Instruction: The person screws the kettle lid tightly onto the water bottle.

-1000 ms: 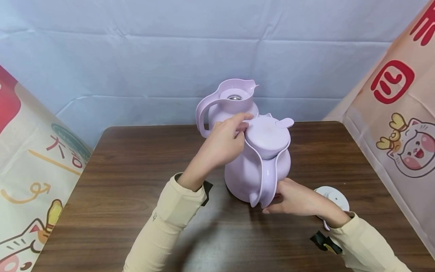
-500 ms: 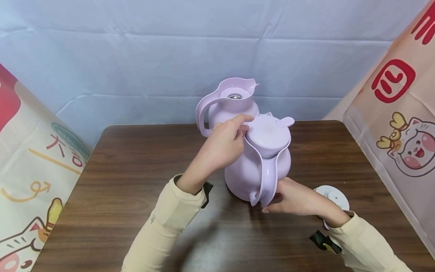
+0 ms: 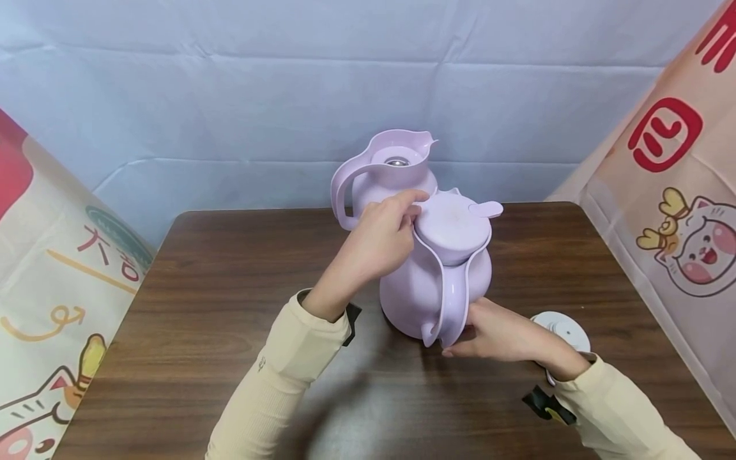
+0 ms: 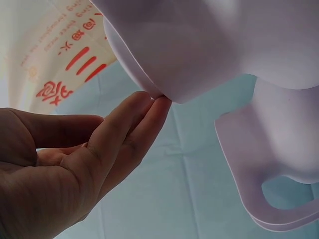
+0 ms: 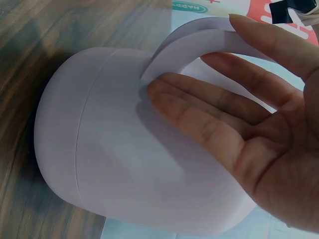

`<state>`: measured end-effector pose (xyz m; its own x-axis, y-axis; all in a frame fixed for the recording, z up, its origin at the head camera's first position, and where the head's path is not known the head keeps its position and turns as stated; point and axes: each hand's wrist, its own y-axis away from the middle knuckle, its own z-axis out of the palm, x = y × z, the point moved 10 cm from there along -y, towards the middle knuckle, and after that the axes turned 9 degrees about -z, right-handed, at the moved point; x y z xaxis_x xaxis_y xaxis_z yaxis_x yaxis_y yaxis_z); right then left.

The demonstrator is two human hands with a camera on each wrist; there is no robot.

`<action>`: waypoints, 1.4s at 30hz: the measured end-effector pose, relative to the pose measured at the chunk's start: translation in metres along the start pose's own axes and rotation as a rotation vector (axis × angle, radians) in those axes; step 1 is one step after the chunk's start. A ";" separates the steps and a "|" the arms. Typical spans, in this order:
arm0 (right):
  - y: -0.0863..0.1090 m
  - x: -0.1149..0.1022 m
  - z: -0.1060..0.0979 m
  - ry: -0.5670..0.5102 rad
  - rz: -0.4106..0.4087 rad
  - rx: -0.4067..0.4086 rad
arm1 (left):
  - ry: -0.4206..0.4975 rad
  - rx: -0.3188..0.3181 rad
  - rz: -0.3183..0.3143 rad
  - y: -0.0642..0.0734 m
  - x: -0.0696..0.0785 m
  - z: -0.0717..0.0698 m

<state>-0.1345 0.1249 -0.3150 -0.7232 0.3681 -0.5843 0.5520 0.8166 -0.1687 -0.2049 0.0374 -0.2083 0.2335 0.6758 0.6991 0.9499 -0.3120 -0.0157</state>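
A lilac vacuum jug (image 3: 405, 297) stands upright on the table, its round lid (image 3: 453, 227) seated in the mouth with a tab sticking out to the right. My left hand (image 3: 376, 239) touches the left side of the jug's top; in the left wrist view its fingertips (image 4: 162, 102) meet the rim edge, while the thumb stays apart from it. Low on the jug's handle (image 3: 454, 300), my right hand (image 3: 497, 329) holds with thumb and fingers. The right wrist view shows the thumb on the handle and other fingers against the body (image 5: 124, 134).
Behind, to the left, stands a second lilac jug (image 3: 391, 182) without a lid, its metal neck visible. A white round lid-like part (image 3: 566, 329) lies on the wooden table (image 3: 241, 287) at right, partly hidden by my right wrist. Cloth hangs around the table.
The lid's tab has shifted slightly right and now sticks out a little farther. Both hands stay nearly in place, and the jugs have not moved visibly.
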 end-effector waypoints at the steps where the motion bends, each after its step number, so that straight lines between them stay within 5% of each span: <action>1: 0.000 0.000 0.000 -0.003 -0.002 -0.001 | -0.001 0.000 0.001 -0.001 0.000 0.000; 13: -0.001 0.002 0.001 -0.018 0.004 0.004 | -0.022 -0.009 -0.026 -0.007 -0.003 0.002; 25: 0.000 0.003 0.001 0.006 0.011 0.005 | 0.004 -0.009 0.003 0.002 -0.002 -0.001; 42: 0.000 0.000 0.000 -0.009 -0.029 0.012 | -0.093 -0.022 0.023 -0.001 0.004 0.002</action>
<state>-0.1346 0.1247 -0.3154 -0.7351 0.3405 -0.5863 0.5362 0.8212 -0.1953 -0.2044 0.0415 -0.2071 0.2745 0.7273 0.6291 0.9395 -0.3424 -0.0141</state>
